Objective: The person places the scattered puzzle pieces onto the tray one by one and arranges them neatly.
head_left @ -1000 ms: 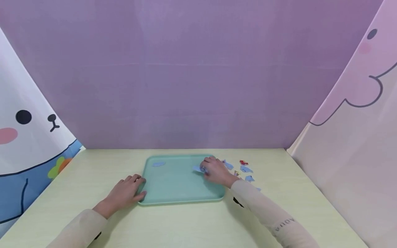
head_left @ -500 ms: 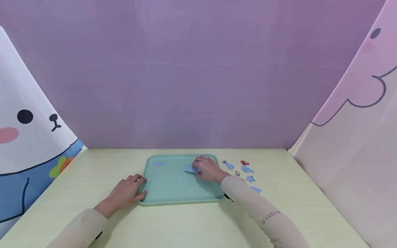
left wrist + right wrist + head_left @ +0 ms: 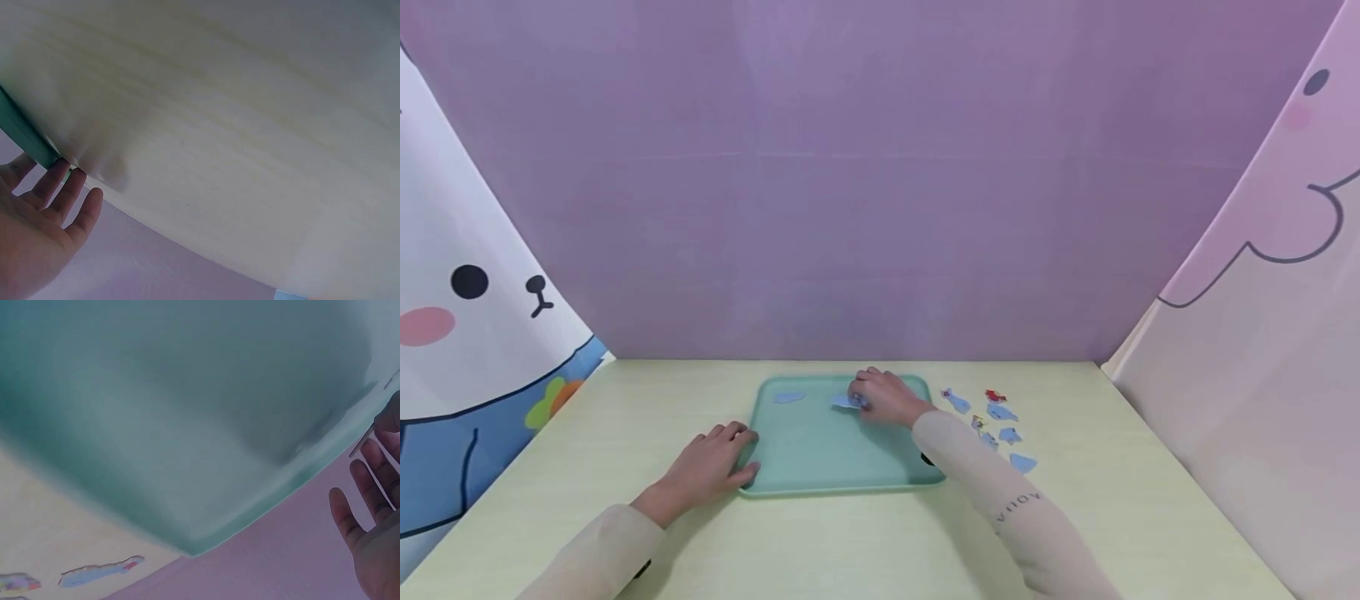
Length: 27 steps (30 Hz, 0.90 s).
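Observation:
My right hand (image 3: 887, 398) pinches a flat light blue piece (image 3: 844, 402) with an uneven outline over the back part of a green tray (image 3: 820, 450). From the right wrist, the thin edge of this piece (image 3: 361, 441) shows between thumb and finger, while the other fingers (image 3: 369, 487) stretch out loosely. A second light blue piece (image 3: 790, 397) lies in the tray's back left corner. My left hand (image 3: 703, 467) rests at the tray's left rim, thumb spread from the fingers. The left wrist view has its fingertips touching the green rim (image 3: 25, 134).
Several small printed pieces lie on the pale table right of the tray, among them a red one (image 3: 995, 396), a blue one with a red tip (image 3: 956, 401) and a plain blue one (image 3: 1022, 462). A purple backdrop (image 3: 850, 208) rises behind the table's far edge.
The right hand has carried the light blue piece leftward across the tray. More of the pieces on the table have come into sight beside the sleeve. The left hand stays at the rim.

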Each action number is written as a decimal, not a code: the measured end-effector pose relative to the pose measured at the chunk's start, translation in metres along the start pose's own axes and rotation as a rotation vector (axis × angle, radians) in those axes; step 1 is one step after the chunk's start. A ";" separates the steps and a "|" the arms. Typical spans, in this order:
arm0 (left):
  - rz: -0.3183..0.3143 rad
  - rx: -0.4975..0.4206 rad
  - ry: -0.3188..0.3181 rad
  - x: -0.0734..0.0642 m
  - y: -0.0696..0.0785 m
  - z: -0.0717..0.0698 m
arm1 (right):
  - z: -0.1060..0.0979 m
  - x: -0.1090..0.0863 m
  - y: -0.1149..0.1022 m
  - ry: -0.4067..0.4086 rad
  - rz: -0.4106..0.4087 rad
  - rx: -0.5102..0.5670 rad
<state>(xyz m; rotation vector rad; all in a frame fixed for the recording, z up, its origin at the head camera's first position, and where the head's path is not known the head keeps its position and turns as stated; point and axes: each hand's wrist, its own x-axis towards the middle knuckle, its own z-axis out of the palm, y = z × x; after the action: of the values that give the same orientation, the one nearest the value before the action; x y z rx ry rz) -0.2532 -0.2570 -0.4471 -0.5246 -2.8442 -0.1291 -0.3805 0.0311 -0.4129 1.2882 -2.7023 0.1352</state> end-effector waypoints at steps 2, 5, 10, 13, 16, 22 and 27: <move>0.002 -0.002 -0.003 0.000 0.000 0.000 | 0.003 0.003 0.001 -0.007 0.006 0.002; 0.005 -0.005 -0.005 0.001 0.001 0.000 | 0.006 0.007 0.002 -0.021 0.021 0.003; 0.006 0.003 0.004 0.001 0.001 -0.001 | 0.008 0.014 0.000 -0.031 0.037 0.015; 0.007 0.005 0.005 0.000 0.001 -0.002 | 0.010 0.018 -0.001 -0.043 0.044 0.008; 0.008 0.000 0.005 0.000 0.002 -0.003 | 0.012 0.021 -0.002 -0.049 0.050 -0.001; 0.004 -0.007 0.004 -0.001 0.002 -0.004 | 0.015 0.028 -0.001 -0.045 0.057 -0.002; 0.007 -0.004 0.010 0.000 0.001 -0.002 | 0.016 0.032 0.000 -0.061 0.070 -0.001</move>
<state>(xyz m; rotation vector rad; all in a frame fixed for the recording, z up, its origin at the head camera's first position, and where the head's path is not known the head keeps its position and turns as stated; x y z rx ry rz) -0.2522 -0.2560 -0.4453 -0.5332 -2.8327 -0.1357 -0.4016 0.0042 -0.4234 1.2175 -2.7995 0.1040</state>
